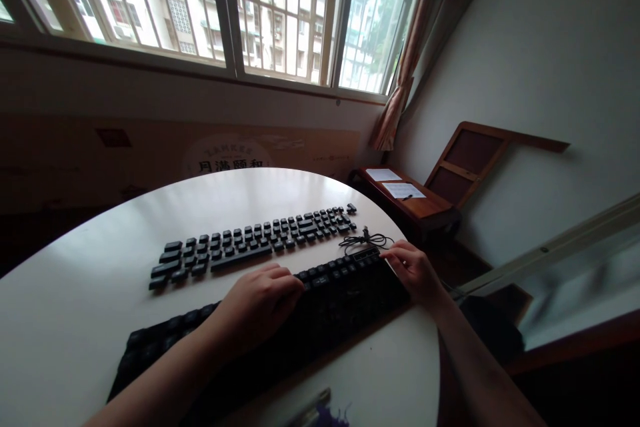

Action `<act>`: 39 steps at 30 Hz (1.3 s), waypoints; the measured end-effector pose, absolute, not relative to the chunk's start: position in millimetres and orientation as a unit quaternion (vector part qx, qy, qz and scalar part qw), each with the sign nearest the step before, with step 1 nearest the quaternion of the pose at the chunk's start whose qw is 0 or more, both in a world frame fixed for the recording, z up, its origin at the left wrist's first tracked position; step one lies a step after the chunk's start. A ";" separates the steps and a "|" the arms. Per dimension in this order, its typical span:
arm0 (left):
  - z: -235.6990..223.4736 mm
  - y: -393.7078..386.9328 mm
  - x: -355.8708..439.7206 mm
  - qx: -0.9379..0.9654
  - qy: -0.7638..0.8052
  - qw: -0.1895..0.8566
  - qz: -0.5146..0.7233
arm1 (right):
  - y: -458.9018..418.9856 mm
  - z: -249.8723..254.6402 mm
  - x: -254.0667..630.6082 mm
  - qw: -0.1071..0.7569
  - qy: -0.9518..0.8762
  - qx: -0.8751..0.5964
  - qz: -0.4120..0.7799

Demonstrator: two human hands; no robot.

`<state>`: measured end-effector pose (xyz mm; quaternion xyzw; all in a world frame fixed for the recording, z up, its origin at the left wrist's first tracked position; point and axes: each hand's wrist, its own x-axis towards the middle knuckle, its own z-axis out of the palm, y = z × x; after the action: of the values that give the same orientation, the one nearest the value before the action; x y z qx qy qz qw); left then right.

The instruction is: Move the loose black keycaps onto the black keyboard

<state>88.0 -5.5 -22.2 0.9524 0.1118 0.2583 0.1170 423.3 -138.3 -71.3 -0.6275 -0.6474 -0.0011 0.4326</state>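
Observation:
A black keyboard (345, 310) lies at a slant on the white round table, with many of its keys gone from the near and middle part. Keys still stand along its far row and its left end. My left hand (263, 297) is closed over the middle of the keyboard, fingers curled down at the far row; the fingertips are hidden. At the far right corner, my right hand (411, 268) has thumb and fingers drawn together on the keyboard's edge. Beyond the keyboard, loose black keycaps (260, 237) are laid out in rows.
A tied black cable (367, 239) lies past the keyboard's right end. Near the table's (80, 280) front edge is a blurred object with purple strands (333, 417). To the right stands a wooden chair (465, 160) by a low bench with papers (404, 190). Barred windows are ahead.

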 end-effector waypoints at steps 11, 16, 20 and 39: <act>-28.4 -2.7 85.6 0.950 0.126 0.144 0.246 | -45.9 -27.7 467.0 0.362 -0.648 -0.669 -0.044; -28.8 -2.9 85.2 0.947 0.136 0.163 0.242 | 21.8 -34.0 476.0 0.302 -0.656 -0.688 -0.064; -30.0 -2.9 85.1 0.944 0.152 0.178 0.230 | 35.9 -54.8 472.0 0.280 -0.637 -0.709 -0.113; -29.5 -5.2 85.5 0.946 0.148 0.182 0.224 | 37.9 -69.6 471.2 0.233 -0.659 -0.705 -0.119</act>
<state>85.5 -5.2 -29.5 0.9458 0.1483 0.2239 0.1825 471.2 37.9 -69.6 -0.7047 -0.6594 -0.1193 0.2333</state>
